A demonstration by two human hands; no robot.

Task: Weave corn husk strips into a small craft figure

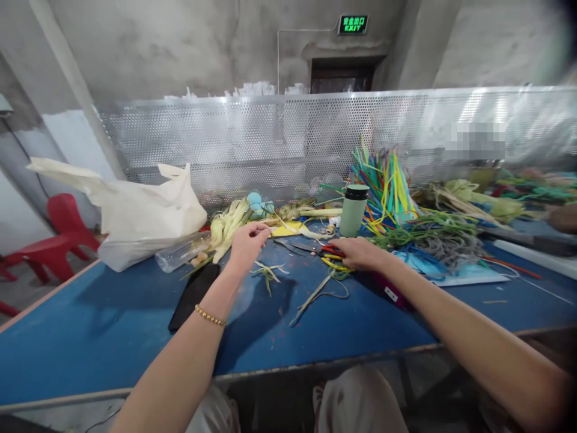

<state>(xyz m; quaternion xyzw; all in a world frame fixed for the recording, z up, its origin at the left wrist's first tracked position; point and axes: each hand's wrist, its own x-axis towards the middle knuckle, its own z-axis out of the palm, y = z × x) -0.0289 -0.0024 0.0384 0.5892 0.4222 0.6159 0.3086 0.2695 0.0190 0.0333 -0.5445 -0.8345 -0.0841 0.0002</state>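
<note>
In front of the cup point(354, 211), your right hand point(363, 254) has its grip closed round the scissors point(330, 248), which lie to the cup's near left, long axis pointing left, toward your left hand point(249, 242). That farther hand's fingertips bunch together; I can't tell whether they pinch anything.

The tumbler point(353, 216) was pale green, its lid point(356, 193) banded black. Left and in front of it, the scissors point(331, 248) had red handles. Behind it to the right, plastic strips point(391, 186) mixed yellow, blue, green and red. To its left, corn husks point(229, 227) were pale yellow-green and the plastic bag point(144, 207) cream. Beneath it the tabletop point(135, 355) was blue; behind it, the hole-dotted metal screen point(216, 138) was silver.
</note>
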